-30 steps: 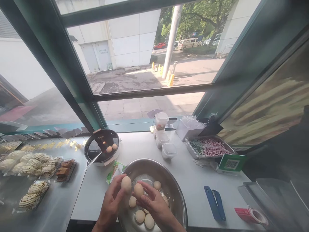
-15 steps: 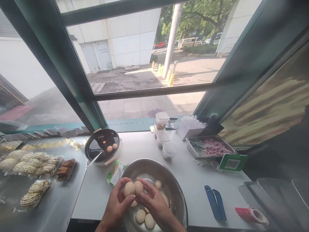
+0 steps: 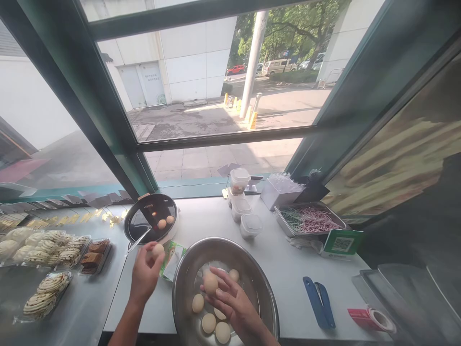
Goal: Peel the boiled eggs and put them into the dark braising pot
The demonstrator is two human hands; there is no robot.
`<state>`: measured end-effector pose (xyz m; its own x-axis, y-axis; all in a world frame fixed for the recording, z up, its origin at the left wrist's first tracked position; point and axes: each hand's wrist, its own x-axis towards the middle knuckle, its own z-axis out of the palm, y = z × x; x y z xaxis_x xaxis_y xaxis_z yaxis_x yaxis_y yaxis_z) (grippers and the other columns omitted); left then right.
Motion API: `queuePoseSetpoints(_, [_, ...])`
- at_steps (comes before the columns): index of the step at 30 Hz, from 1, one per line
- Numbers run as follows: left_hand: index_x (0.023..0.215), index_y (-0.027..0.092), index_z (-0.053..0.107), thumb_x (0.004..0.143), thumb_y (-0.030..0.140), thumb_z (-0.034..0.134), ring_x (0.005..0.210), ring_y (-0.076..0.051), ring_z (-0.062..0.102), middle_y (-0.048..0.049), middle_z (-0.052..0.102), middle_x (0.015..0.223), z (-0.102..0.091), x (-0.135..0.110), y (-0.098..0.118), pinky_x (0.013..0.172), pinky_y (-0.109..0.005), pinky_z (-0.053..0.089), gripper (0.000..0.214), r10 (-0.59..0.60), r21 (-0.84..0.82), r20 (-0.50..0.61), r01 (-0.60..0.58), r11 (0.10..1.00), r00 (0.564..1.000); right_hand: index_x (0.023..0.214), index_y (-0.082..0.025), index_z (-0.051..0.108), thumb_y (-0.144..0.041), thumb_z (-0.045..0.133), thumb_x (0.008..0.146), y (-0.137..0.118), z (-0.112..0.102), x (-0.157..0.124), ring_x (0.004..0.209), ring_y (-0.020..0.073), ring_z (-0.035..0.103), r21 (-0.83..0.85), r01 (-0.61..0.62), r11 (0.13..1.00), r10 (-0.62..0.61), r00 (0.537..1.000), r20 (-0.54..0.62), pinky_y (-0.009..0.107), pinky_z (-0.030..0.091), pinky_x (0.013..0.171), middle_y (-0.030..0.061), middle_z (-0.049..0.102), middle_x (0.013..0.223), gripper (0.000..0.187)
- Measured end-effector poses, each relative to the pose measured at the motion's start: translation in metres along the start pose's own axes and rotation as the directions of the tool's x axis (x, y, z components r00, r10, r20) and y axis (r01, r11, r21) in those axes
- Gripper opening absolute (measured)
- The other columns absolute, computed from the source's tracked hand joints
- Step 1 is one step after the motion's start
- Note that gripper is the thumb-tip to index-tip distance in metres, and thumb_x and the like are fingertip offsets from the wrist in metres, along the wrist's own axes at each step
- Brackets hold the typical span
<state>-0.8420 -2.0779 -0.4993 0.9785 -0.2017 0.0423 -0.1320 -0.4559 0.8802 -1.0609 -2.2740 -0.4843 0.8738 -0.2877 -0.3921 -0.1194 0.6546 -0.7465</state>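
My left hand (image 3: 145,274) pinches a pale brown egg (image 3: 157,250) just in front of the black pot (image 3: 130,226), beside the green and white packet (image 3: 173,259). Over the big steel bowl (image 3: 268,283), my right hand (image 3: 234,300) has its fingers closed around another egg (image 3: 211,283). Several more eggs lie in the bowl, one of them (image 3: 208,323) near its front; my right hand partly covers others. Inside the pot, two eggs (image 3: 166,222) show in dark liquid, with a metal ladle handle (image 3: 139,241) leaning out over the rim.
Packaged buns (image 3: 46,290) and brown cake pieces (image 3: 94,257) sit at left. Lidded plastic tubs (image 3: 251,226) stand behind the bowl. To the right are a tray of coloured strips (image 3: 313,218), a green QR sign (image 3: 344,243), a blue folded tool (image 3: 320,302) and a tape roll (image 3: 372,319).
My hands were together over the bowl, holding two eggs side by side. The left has moved left towards the pot with one egg; the right stays over the bowl with the other.
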Motion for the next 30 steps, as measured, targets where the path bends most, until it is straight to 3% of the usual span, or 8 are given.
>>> queuePoseSetpoints(5, [0.123,0.017,0.065,0.087,0.039,0.067,0.112,-0.031,0.065,-0.0138,0.067,0.122,-0.019,0.116,-0.022,0.105,-0.049,0.047,0.042,-0.063,0.341,-0.072,0.084,0.936,0.995,0.111,-0.028,0.066,-0.056,0.084,0.073,0.024,-0.023,0.015,0.053,0.0120,0.053,-0.278,-0.057,0.959,0.015,0.989,-0.149,0.026,0.038,0.050,-0.0023,0.069,0.081,0.050])
queuePoseSetpoints(7, [0.116,0.015,0.067,0.086,0.034,0.069,0.119,-0.032,0.062,-0.0136,0.068,0.119,-0.023,0.148,-0.027,0.109,-0.052,0.043,0.035,-0.091,0.422,-0.054,0.106,0.901,0.994,0.099,-0.026,0.065,-0.060,0.077,0.073,0.036,-0.039,0.023,0.044,0.0100,0.037,-0.382,-0.075,0.921,-0.031,0.964,-0.264,0.027,0.026,0.046,-0.0055,0.060,0.065,0.044])
queuePoseSetpoints(11, [0.115,0.012,0.068,0.089,0.025,0.064,0.127,-0.036,0.059,-0.0181,0.068,0.126,-0.020,0.169,-0.026,0.113,-0.059,0.040,0.030,-0.090,0.505,-0.021,0.089,0.859,0.996,0.080,-0.026,0.064,-0.057,0.076,0.070,0.042,-0.071,0.023,0.055,0.0159,0.050,-0.475,-0.076,0.877,-0.142,0.903,-0.406,0.030,0.036,0.053,-0.0020,0.063,0.065,0.035])
queuePoseSetpoints(14, [0.128,0.008,0.065,0.089,0.020,0.056,0.142,-0.045,0.047,-0.0268,0.056,0.146,-0.001,0.132,-0.011,0.118,-0.065,0.032,0.042,0.051,0.494,0.050,-0.069,0.867,0.997,0.088,-0.028,0.067,-0.053,0.077,0.073,0.041,-0.083,0.011,0.053,0.0166,0.052,-0.493,-0.120,0.862,-0.143,0.875,-0.463,0.031,0.038,0.052,-0.0042,0.059,0.059,0.031])
queuePoseSetpoints(17, [0.135,0.020,0.066,0.094,0.028,0.054,0.143,-0.035,0.050,-0.0163,0.061,0.148,0.033,0.042,0.004,0.125,-0.053,0.034,0.044,0.254,0.377,0.259,-0.340,0.862,0.932,0.108,-0.028,0.067,-0.051,0.076,0.075,0.048,-0.083,0.006,0.049,0.0172,0.055,-0.487,-0.136,0.863,-0.087,0.909,-0.408,0.031,0.042,0.051,-0.0056,0.058,0.058,0.041])
queuePoseSetpoints(21, [0.142,0.036,0.063,0.072,0.021,0.077,0.132,-0.031,0.064,-0.0078,0.064,0.148,0.086,-0.087,-0.003,0.111,-0.040,0.054,0.072,0.473,-0.110,0.689,-0.566,0.817,0.549,0.126,-0.026,0.057,-0.055,0.072,0.077,0.064,-0.073,0.015,0.060,0.0203,0.066,-0.497,-0.147,0.855,0.035,0.973,-0.228,0.032,0.050,0.056,-0.0023,0.066,0.072,0.059])
queuePoseSetpoints(22, [0.140,0.035,0.064,0.070,0.014,0.073,0.126,-0.029,0.068,-0.0080,0.068,0.143,0.097,-0.107,-0.009,0.105,-0.037,0.057,0.073,0.467,-0.167,0.706,-0.516,0.840,0.532,0.130,-0.025,0.056,-0.055,0.070,0.078,0.067,-0.071,0.020,0.062,0.0208,0.067,-0.528,-0.157,0.834,0.060,0.979,-0.197,0.032,0.050,0.057,-0.0018,0.067,0.073,0.061])
queuePoseSetpoints(30, [0.131,0.017,0.065,0.090,0.021,0.051,0.120,-0.027,0.067,-0.0143,0.068,0.127,0.106,-0.110,-0.050,0.108,-0.041,0.052,0.044,0.056,0.238,0.534,-0.214,0.947,0.844,0.125,-0.019,0.071,-0.027,0.071,0.075,0.062,-0.061,0.087,0.124,0.0365,0.061,-0.831,-0.017,0.556,-0.158,0.979,-0.125,0.049,0.043,0.113,0.0163,0.062,0.136,0.051])
